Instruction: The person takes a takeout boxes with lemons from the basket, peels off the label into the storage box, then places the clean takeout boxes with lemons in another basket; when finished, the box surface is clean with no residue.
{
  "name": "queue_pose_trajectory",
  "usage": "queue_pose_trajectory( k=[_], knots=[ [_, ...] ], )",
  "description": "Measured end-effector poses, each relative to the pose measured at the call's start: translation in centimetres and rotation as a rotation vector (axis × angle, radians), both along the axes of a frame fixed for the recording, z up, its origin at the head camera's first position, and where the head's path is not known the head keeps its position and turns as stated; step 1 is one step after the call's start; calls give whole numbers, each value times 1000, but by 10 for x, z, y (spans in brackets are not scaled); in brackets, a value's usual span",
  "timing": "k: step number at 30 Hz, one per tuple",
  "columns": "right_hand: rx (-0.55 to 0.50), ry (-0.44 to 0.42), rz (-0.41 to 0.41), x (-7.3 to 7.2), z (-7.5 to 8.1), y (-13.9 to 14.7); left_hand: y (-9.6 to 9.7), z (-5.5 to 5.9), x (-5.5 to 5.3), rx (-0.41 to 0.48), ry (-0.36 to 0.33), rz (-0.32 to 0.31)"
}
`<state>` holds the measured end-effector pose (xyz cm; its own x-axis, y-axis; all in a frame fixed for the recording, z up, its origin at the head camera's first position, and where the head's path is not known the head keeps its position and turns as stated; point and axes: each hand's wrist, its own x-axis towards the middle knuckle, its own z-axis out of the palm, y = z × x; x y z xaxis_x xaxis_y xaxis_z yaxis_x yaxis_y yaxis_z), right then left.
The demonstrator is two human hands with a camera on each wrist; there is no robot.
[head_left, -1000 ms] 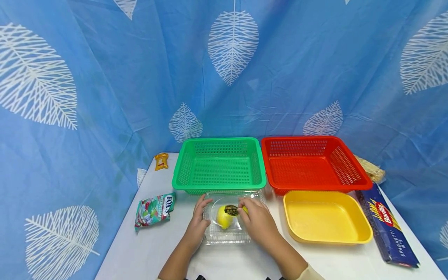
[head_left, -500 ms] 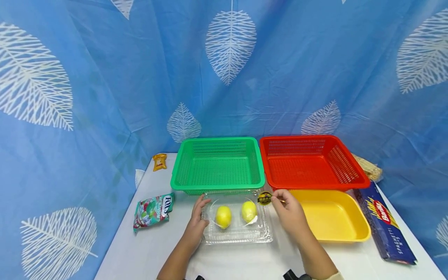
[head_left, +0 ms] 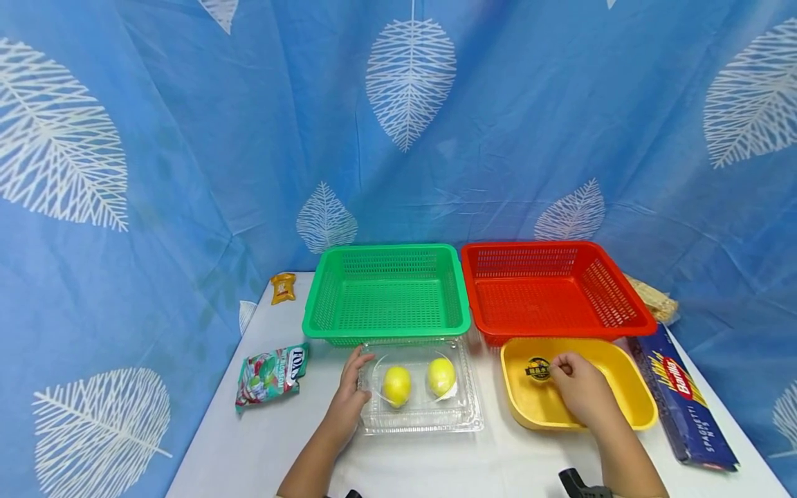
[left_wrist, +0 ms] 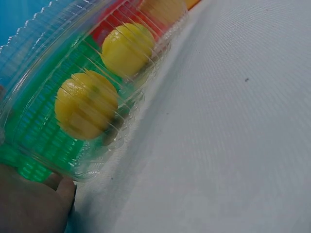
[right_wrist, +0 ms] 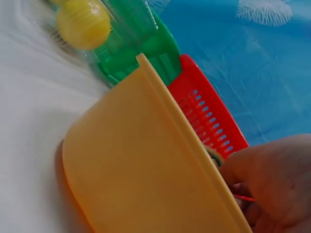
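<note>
A clear plastic clamshell box (head_left: 429,419) lies on the white table, with one lemon (head_left: 396,386) and another lemon (head_left: 441,377) inside. My left hand (head_left: 347,401) touches the box's left side, its fingers only gently bent. In the left wrist view that hand (left_wrist: 36,201) shows at the box's corner. Over the yellow basin (head_left: 518,408), my right hand (head_left: 582,389) pinches a black and gold sticker (head_left: 538,369) between thumb and fingers. The basin's wall (right_wrist: 141,160) hides most of the sticker in the right wrist view.
Behind the box stands a green basket (head_left: 386,304), beside a red basket (head_left: 542,304). A blue Barilla spaghetti pack (head_left: 688,408) and a clear bag of pale food (head_left: 654,299) lie at right. A FOX'S candy bag (head_left: 270,375) and a small golden packet (head_left: 283,288) lie at left.
My right hand has peeled the sticker off the box lid and carried it right, over the yellow basin. My left hand has stayed at the box's left side.
</note>
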<state>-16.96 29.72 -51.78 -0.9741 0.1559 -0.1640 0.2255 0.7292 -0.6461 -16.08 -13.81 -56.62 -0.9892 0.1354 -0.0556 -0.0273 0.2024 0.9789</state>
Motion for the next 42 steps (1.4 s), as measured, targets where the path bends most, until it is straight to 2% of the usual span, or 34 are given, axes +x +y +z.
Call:
queue_pose_trajectory(
  k=[6,15,21,28,35,39,42],
  knots=[
    [70,-31,83,-6,-5,2,0,-2,-1,2,-2,-5],
    [80,-132,73,-10,-8,3,0,-3,-2,-5,-5,-6],
    [130,-157,83,-10,-6,3,0,-1,-2,-3,-4,-4],
    [223,-143,140,-9,-5,1,-1,0,0,23,-1,-3],
    [248,-154,150,-11,-4,1,-1,2,1,19,2,-7],
    [237,-167,150,-11,6,10,-2,2,1,21,1,-9],
    [220,-128,152,-11,29,23,-2,1,1,21,5,-9]
  ],
)
